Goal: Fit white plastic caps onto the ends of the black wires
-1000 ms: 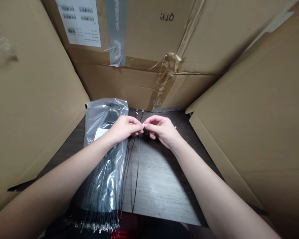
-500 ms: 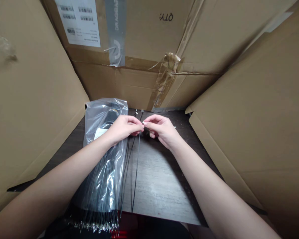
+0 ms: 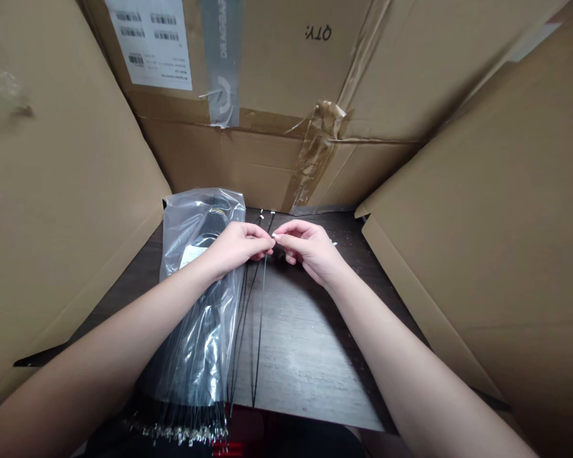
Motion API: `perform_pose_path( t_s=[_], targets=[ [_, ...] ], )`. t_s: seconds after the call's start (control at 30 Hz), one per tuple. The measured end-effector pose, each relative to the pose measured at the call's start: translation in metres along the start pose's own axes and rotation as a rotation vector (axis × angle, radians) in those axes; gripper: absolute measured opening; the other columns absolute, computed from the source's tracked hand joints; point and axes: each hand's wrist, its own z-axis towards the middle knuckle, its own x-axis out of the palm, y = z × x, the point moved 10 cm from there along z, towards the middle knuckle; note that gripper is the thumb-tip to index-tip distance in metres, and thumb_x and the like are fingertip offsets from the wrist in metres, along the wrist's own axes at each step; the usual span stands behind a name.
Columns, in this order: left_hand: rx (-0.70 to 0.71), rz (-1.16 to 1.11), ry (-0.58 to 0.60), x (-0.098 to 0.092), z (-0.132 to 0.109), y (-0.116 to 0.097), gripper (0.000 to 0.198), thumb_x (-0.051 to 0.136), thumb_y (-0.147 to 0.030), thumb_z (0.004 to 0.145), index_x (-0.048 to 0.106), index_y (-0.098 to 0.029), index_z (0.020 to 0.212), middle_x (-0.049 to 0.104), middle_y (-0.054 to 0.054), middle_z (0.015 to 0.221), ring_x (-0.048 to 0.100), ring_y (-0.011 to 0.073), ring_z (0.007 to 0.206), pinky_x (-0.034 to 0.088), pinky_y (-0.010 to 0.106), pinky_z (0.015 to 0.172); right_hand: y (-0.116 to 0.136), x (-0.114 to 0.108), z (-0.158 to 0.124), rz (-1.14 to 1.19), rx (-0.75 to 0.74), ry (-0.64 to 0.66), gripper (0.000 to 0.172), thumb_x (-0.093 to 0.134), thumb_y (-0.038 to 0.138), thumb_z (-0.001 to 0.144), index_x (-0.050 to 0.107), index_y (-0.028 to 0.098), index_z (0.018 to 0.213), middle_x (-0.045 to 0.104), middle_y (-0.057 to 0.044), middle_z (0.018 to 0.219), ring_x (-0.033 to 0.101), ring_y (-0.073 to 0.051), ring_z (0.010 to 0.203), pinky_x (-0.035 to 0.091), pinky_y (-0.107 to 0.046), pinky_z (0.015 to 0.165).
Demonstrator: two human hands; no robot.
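Note:
My left hand (image 3: 246, 243) pinches the upper end of a thin black wire (image 3: 259, 324), which hangs down toward the table's front edge. Right against its fingertips, my right hand (image 3: 308, 247) is closed on a small white connector (image 3: 275, 236). Whether the wire's end sits inside the connector is hidden by the fingers. Several more black wires lie beside it, with small white connectors (image 3: 261, 217) at their far ends. Under my left forearm is a clear plastic bag (image 3: 203, 343) full of black wires, whose metal-tipped ends (image 3: 186, 434) stick out at the front.
Cardboard walls stand on the left (image 3: 67, 191), the right (image 3: 496, 242) and at the back (image 3: 258, 152). The dark wooden table (image 3: 310, 362) lies between them. A small white piece (image 3: 334, 242) rests behind my right hand. Something red (image 3: 229, 449) shows below the table edge.
Both hands stay pinched together and have shifted very slightly left. The wire's upper part has moved a little with them. The bag and the other wires look the same.

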Motion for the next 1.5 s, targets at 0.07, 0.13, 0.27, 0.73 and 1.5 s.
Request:
perform_pose_path(
  t_s=[0.07, 0.13, 0.27, 0.73, 1.5],
  targets=[
    [0.001, 0.004, -0.002, -0.0001, 0.0, -0.0001, 0.008, 0.071, -0.011, 0.076, 0.071, -0.01, 0.068, 0.07, 0.003, 0.067, 0.056, 0.0069, 0.057, 0.044, 0.02, 0.06, -0.0006, 0.0002, 0.0002, -0.001, 0.0, 0.004, 0.035, 0.094, 0.037, 0.055, 0.072, 0.017, 0.072, 0.065, 0.001, 0.065, 0.043, -0.006, 0.046, 0.033, -0.022, 0.039],
    [0.001, 0.005, -0.001, 0.0001, -0.0002, -0.0003, 0.008, 0.071, -0.011, 0.077, 0.071, -0.01, 0.068, 0.07, 0.003, 0.067, 0.056, 0.007, 0.057, 0.044, 0.02, 0.06, -0.0014, 0.0002, 0.0006, -0.007, 0.001, 0.007, 0.036, 0.094, 0.038, 0.054, 0.072, 0.017, 0.073, 0.065, 0.001, 0.066, 0.045, -0.006, 0.046, 0.033, -0.022, 0.039],
    [0.008, 0.001, 0.001, 0.0002, -0.0011, -0.0019, 0.009, 0.071, -0.012, 0.076, 0.071, -0.01, 0.067, 0.07, 0.004, 0.066, 0.056, 0.0071, 0.057, 0.045, 0.021, 0.061, -0.0011, -0.0006, 0.0012, -0.027, -0.007, 0.001, 0.035, 0.094, 0.039, 0.054, 0.073, 0.017, 0.072, 0.067, -0.001, 0.068, 0.049, -0.008, 0.049, 0.035, -0.022, 0.04],
    [0.03, 0.004, 0.003, -0.0007, -0.0014, -0.0031, 0.008, 0.073, -0.015, 0.073, 0.07, -0.011, 0.066, 0.069, 0.004, 0.065, 0.056, 0.0082, 0.058, 0.044, 0.022, 0.062, 0.0034, -0.0002, -0.0001, -0.072, -0.025, 0.001, 0.032, 0.093, 0.038, 0.055, 0.074, 0.017, 0.071, 0.066, -0.002, 0.065, 0.049, -0.009, 0.049, 0.037, -0.022, 0.04],
    [0.038, 0.017, 0.011, 0.0015, -0.0029, -0.0058, 0.005, 0.072, -0.013, 0.07, 0.07, -0.011, 0.066, 0.068, 0.003, 0.064, 0.054, 0.0088, 0.058, 0.043, 0.023, 0.061, 0.0066, -0.0008, 0.0, -0.171, -0.058, 0.042, 0.029, 0.09, 0.038, 0.061, 0.075, 0.016, 0.073, 0.071, -0.003, 0.067, 0.051, -0.009, 0.044, 0.041, -0.024, 0.04]
  ],
)
